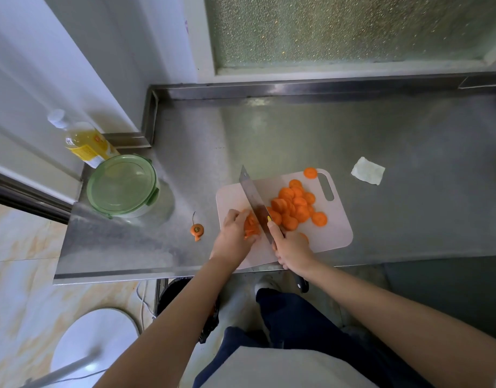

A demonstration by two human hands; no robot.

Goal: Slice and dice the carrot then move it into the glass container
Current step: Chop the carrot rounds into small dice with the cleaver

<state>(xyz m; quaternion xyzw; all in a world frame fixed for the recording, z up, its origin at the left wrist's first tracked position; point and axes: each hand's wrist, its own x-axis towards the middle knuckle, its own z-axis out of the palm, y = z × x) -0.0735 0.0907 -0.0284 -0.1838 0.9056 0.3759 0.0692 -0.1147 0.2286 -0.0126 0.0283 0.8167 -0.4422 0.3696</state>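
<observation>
Left fingers are curled over a small stack of carrot pieces, pinning it to the cutting board. Their tips sit just beside the blade.

Right fingers are wrapped round the knife where blade meets handle, forefinger laid along the spine. The edge is down on the stack, tip pointing away and left.

Risk one: the left hand is very near the steel. The stack is short and made of loose slices. If they slide under pressure, the edge could skate toward the fingertips. From this angle I cannot tell whether the knuckles are tucked back.

Risk two: the sliced rounds are heaped right of the blade and crowd against it, so a wide stroke could scatter them. One stray round sits on the board's far rim, partly off. A jolt would likely send it onto the table.

Risk three: the board's near corner lies at the table's front edge, under the right hand. Hard chopping there might make it creep or tip. No mat shows beneath it.

The glass container stands well apart at the table's left, green lid on. The lid must come off before any transfer, and pieces could drop on the way across. The cut-off carrot top lies between board and container and could get swept in by mistake.

Judgement: dicing is barely begun, since most rounds are whole.
</observation>
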